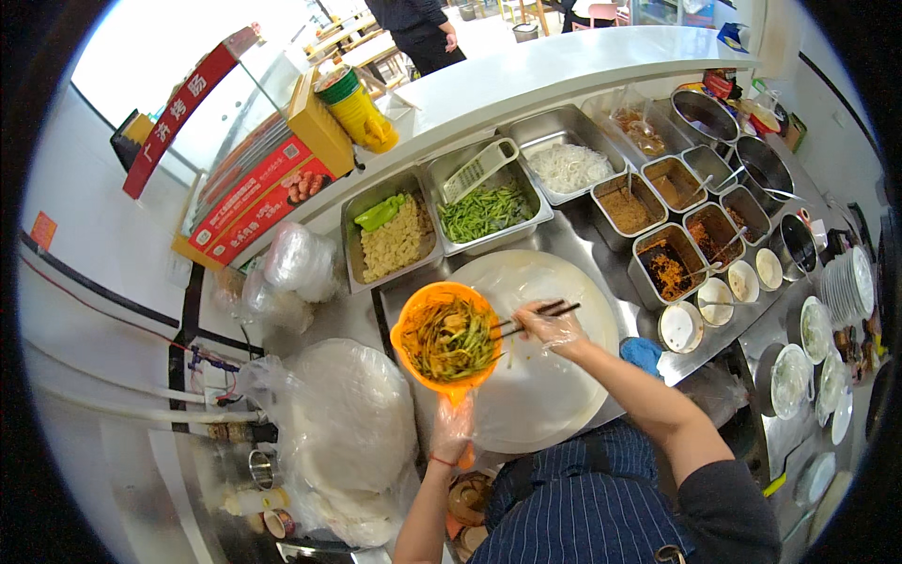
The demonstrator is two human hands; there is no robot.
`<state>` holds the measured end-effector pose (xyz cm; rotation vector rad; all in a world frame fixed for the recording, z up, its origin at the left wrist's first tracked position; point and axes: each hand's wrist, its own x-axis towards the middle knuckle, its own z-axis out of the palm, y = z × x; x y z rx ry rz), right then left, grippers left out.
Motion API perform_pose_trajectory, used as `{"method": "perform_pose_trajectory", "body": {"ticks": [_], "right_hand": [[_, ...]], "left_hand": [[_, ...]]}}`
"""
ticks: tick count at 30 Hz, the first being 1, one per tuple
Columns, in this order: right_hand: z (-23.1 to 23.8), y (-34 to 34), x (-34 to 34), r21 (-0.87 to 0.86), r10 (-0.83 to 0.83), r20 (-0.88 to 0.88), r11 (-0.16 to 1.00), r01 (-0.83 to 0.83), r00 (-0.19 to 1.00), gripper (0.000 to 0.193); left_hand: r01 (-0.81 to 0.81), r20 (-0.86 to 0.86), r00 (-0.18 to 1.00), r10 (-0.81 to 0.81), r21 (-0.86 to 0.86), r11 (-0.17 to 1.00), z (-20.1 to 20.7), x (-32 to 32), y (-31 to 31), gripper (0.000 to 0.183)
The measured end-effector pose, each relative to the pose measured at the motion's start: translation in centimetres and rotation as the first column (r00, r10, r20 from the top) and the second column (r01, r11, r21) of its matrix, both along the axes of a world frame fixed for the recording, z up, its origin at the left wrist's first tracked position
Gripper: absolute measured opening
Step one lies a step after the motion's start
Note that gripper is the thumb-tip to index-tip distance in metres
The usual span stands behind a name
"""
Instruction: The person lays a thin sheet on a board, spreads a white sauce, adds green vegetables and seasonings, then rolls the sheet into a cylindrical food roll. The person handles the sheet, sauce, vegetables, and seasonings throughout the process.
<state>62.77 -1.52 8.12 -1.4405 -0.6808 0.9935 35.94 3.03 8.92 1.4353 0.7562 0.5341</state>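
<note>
In a clear plastic glove, my left hand (454, 430) grips the handle of an orange strainer-like bowl (398, 331). Dark, sauce-coated vegetable strips (449, 340) with green shreds fill the bowl. My right hand (550, 327), also gloved, is closed around dark chopsticks (507, 329), whose tips reach the bowl's right side. Beneath both hands lies a large round pale sheet (550, 395), spread flat on the counter, with a few small bits on it. The bowl is held above the sheet's left edge.
Metal trays of yellow chunks (395, 246), green shreds (484, 214) and white noodles (568, 167) line the counter's far side. Square sauce tins (628, 205) and small bowls (680, 327) stand right, near a blue cloth (642, 355). Plastic-covered round sheets (343, 432) lie left. A person (413, 33) stands beyond the ledge.
</note>
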Motion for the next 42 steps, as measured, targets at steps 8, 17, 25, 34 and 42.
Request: {"method": "perform_pose_trajectory", "body": {"ticks": [8, 17, 25, 34, 42], "right_hand": [[2.4, 0.7, -3.8, 0.004, -0.02, 0.028, 1.0, 0.02, 0.999, 0.025], [-2.2, -1.4, -1.6, -0.006, -0.219, -0.159, 0.975, 0.221, 0.963, 0.02], [-0.3, -0.8, -5.1, 0.061, -0.313, -0.472, 0.921, 0.384, 0.824, 0.015], [2.8, -0.3, 0.6, 0.022, -0.092, 0.223, 0.996, 0.089, 0.97, 0.02], [-2.7, -2.4, -6.3, -0.008, -0.327, -0.419, 0.934, 0.357, 0.847, 0.021]], "left_hand": [[-0.076, -0.161, 0.987, 0.025, -0.319, 0.945, -3.9, 1.1, -0.8, 0.028], [-0.064, -0.087, 0.994, 0.06, -0.043, 0.997, -3.9, 0.9, -0.6, 0.032], [-0.087, -0.156, 0.986, 0.063, -0.158, 0.984, -5.4, 1.7, -2.0, 0.036], [0.092, -0.349, 0.935, -0.07, 0.045, 0.995, 2.0, 0.7, -1.0, 0.042], [0.004, -0.156, 0.988, -0.011, -0.047, 0.999, -5.0, 0.8, -1.3, 0.047]]}}
